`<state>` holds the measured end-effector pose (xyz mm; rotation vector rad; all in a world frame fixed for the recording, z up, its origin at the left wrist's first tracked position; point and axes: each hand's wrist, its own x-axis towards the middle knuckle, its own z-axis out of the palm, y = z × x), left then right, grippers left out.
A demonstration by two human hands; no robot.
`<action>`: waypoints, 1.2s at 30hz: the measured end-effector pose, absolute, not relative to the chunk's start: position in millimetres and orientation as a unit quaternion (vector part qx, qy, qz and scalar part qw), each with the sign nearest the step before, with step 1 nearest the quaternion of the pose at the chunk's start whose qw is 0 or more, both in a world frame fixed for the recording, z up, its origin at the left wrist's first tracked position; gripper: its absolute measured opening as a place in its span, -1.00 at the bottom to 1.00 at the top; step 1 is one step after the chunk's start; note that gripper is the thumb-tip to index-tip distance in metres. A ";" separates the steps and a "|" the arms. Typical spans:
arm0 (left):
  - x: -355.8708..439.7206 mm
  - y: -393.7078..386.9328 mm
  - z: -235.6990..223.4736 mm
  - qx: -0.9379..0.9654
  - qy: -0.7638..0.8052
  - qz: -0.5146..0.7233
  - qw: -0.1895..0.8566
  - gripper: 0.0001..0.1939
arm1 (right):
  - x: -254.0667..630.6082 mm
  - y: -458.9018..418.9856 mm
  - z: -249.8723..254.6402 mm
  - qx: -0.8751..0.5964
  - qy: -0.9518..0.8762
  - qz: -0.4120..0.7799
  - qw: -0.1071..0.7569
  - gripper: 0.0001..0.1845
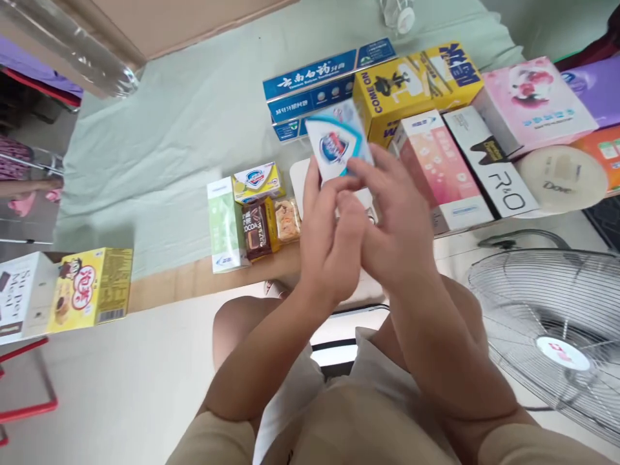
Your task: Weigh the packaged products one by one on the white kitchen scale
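A white and blue soap box [334,145] with a shield logo is held up over the table edge, tilted. My left hand [332,242] is closed around its lower left side. My right hand [400,216] grips it from the right, fingers lying over its lower front. Left of my hands are a yellow soap box [256,182], a brown cocoa snack pack [256,229], a small clear-wrapped snack [287,219] and a green and white box [225,226]. A white object [301,177] behind my hands is mostly hidden.
Blue toothpaste boxes [314,90] and a yellow box [421,84] stand behind. Rightward are a pink box [445,168], an R&O box [491,161] and a round Dove container [562,179]. A fan [557,323] stands at lower right; yellow puff box [94,287] at left.
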<state>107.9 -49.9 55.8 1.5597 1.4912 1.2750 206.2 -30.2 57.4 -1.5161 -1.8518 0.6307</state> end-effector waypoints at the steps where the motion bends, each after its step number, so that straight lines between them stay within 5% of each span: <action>1: 98.8 -53.0 46.9 0.584 0.576 0.484 0.305 -0.67 | 195.6 -31.1 51.7 -0.589 -0.690 0.254 0.335 -0.45; 9: 71.5 -53.2 23.4 0.622 0.564 0.407 0.359 -0.82 | 191.9 -39.0 14.1 -0.618 -0.694 0.219 0.300 -0.50; 17: 52.9 -76.1 5.1 0.664 0.536 0.458 0.246 -0.49 | 200.5 -27.2 7.7 -0.605 -0.683 0.126 0.388 -0.63; 28: 51.4 -65.3 -2.0 0.642 0.497 0.442 0.382 -0.27 | 184.4 -20.1 -3.4 -0.596 -0.693 0.155 0.374 -0.51; 36: 41.8 -65.9 -6.0 0.571 0.441 0.522 0.455 -0.24 | 173.3 -7.6 -1.5 -0.601 -0.679 0.143 0.397 -0.66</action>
